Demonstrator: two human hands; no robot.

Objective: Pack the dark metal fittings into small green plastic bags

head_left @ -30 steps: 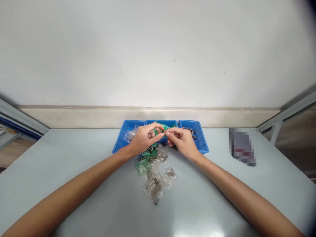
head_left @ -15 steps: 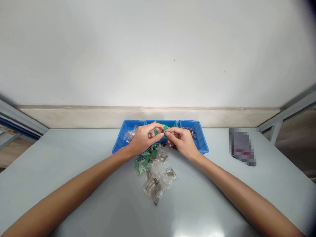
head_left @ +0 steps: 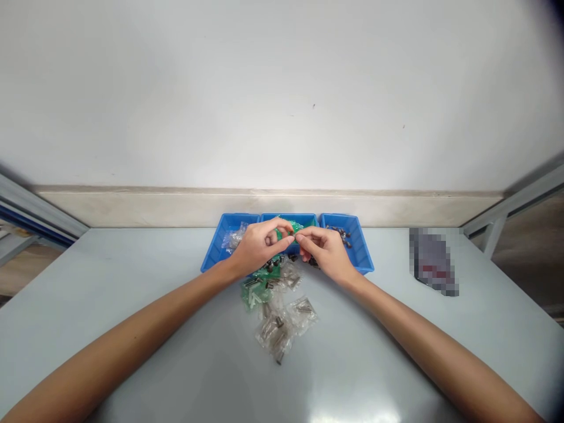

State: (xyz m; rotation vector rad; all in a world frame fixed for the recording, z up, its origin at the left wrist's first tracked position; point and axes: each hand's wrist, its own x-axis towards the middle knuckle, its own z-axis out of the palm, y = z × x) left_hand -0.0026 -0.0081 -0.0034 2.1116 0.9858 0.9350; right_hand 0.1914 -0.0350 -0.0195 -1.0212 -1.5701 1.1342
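My left hand [head_left: 259,242] and my right hand [head_left: 325,249] meet at the fingertips over the middle blue bin [head_left: 312,221]. Both are closed in a pinch around something small and brownish, too small to name. Green plastic bags show in that bin behind my fingers. Below my hands, a green bag [head_left: 255,292] and several clear bags [head_left: 303,312] with small metal parts lie on the table, with loose dark parts among them.
The left blue bin [head_left: 212,252] holds clear bags; the right blue bin [head_left: 363,258] holds small dark parts. A blurred dark object [head_left: 434,261] lies on the grey table [head_left: 167,352] at the right. A wall stands behind the bins.
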